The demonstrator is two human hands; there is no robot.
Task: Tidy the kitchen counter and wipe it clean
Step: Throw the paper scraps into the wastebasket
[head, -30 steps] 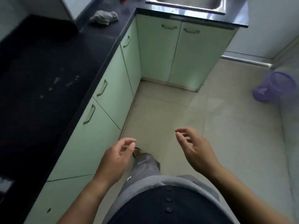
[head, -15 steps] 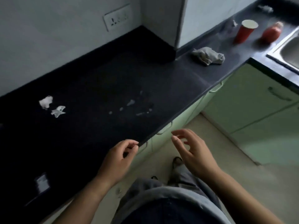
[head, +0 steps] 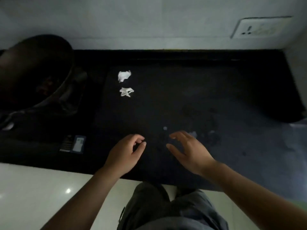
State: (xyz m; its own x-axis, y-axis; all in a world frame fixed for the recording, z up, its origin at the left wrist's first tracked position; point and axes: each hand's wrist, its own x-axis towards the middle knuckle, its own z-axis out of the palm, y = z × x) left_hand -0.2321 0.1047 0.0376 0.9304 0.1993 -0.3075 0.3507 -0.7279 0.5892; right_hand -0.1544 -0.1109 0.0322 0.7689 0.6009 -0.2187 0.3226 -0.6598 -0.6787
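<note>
A black counter (head: 182,100) runs across the view under a white wall. Two crumpled white paper scraps lie on it left of middle, one (head: 123,75) behind the other (head: 126,92). Small pale smears and crumbs (head: 193,133) mark the counter near its front, just beyond my right fingers. My left hand (head: 126,153) hovers over the front part of the counter, fingers curled loosely, holding nothing. My right hand (head: 187,150) is beside it, fingers spread and empty.
A dark wok or pan (head: 34,72) sits on a stove at the left. A small dark packet (head: 73,144) lies near the front edge. A wall socket (head: 259,28) is at the upper right. Pale floor tiles (head: 41,196) lie below the counter edge.
The view has swung left from the floor and cabinets onto the counter. Both hands now hover over the counter instead of in front of it. The paper scraps sit nearer the middle of view.
</note>
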